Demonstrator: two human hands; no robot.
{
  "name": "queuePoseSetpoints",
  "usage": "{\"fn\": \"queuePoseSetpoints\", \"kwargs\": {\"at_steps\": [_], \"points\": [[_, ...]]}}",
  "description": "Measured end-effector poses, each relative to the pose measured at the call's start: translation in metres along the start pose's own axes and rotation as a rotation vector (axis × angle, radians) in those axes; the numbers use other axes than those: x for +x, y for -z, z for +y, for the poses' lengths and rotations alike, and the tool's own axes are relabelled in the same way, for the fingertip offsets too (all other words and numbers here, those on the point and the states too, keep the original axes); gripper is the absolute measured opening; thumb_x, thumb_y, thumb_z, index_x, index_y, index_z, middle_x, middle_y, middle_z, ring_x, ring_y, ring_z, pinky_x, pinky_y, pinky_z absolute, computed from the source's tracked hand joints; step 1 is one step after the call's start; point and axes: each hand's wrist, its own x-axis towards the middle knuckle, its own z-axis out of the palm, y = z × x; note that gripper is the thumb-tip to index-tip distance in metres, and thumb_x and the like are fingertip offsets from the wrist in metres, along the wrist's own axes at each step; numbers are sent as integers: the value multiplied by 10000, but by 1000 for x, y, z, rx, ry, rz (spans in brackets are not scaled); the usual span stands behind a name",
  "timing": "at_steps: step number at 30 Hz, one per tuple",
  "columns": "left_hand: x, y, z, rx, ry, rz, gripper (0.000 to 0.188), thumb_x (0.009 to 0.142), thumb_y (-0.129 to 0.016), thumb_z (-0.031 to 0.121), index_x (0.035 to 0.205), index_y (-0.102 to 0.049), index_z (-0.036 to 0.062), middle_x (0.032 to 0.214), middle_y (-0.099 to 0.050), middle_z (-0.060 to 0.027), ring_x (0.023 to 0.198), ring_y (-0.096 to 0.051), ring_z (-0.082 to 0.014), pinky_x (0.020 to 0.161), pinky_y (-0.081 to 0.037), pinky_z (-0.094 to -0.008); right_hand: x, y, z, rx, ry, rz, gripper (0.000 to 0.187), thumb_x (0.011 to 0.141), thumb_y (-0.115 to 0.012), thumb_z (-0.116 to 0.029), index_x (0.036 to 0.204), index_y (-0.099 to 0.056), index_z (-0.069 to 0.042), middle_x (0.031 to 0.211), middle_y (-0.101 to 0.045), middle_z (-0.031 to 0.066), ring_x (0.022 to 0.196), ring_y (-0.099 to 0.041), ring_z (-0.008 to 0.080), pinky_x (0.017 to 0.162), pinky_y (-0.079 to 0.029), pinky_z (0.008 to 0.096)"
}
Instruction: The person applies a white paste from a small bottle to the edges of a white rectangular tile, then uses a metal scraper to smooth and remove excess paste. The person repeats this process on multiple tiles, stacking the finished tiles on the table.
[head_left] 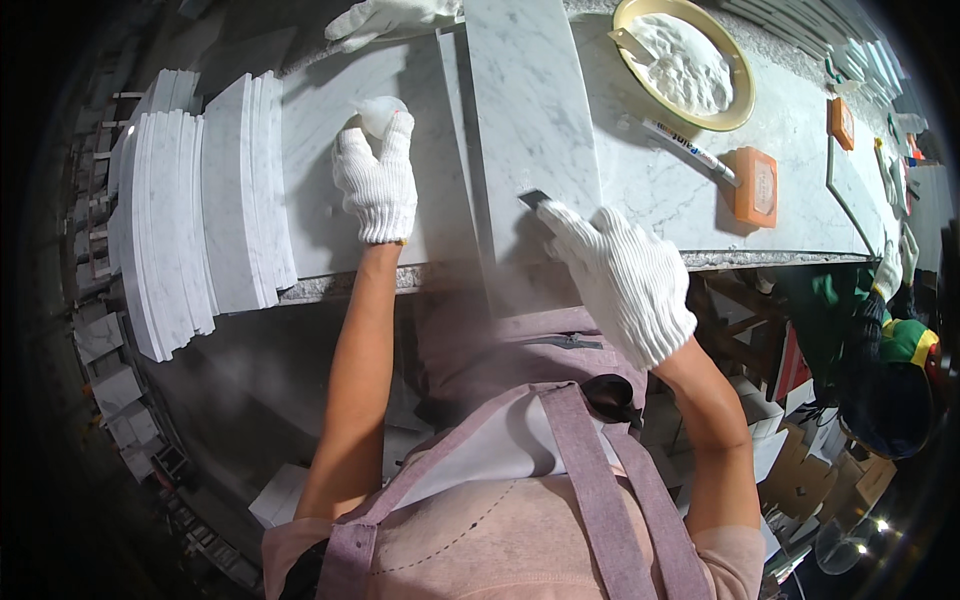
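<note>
I record a brightly lit worktop (655,215) with soft shadows, haze blurring the slab's (530,110) near end, glaring lights (882,525) at lower right, and fisheye bending toward a dark rim.

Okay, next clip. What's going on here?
A person in white knit gloves is at a marble-topped bench. The right hand holds a small dark flat blade over a long marble strip; the left hand has a translucent whitish thing in its fingers. A yellowish bowl of white powder, a marker and an orange block lie to the right.
</note>
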Motion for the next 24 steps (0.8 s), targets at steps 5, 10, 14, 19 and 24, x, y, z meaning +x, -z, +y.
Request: {"fn": "queuePoseSetpoints", "kwargs": {"at_steps": [5,10,14,19,24], "points": [[-3,-2,0,-267,-13,28,587,886,-858,275,1327,-617,-31,1304,-667,-193,1216,-633,-317,1061,-491,-437,-24,1,14,-32,141,176,395,972,-694,-224,1366,-695,-209,855,-629,107,701,-673,294,617,-528,415],[-22,21,5,-331,-128,-54,474,973,-779,168,1376,-593,3,1289,-690,-105,1162,-649,-187,1055,-502,-357,-43,-8,26,286,121,375,381,929,-739,-86,1305,-744,-146,811,-644,108,712,-661,277,647,-530,374],[-50,50,11,-200,-2,-231,519,932,-815,101,1399,-603,20,1256,-721,-102,1111,-699,-207,1041,-534,-372,-45,-20,25,380,119,450,407,902,-773,-35,1299,-754,-126,814,-641,103,705,-644,262,665,-534,356],[-70,58,23,-334,41,-323,455,973,-752,31,1402,-602,31,1256,-721,-100,1176,-700,-190,1052,-547,-340,-13,-15,16,370,220,433,462,904,-782,-93,1354,-719,-180,820,-634,96,709,-655,272,649,-528,376],[-77,54,31,-387,11,-323,463,966,-756,24,1403,-601,33,1270,-719,-110,1167,-704,-191,1036,-558,-340,5,-4,2,-113,133,186,387,966,-700,-289,1349,-692,-232,863,-648,102,739,-690,305,604,-539,423]]}}
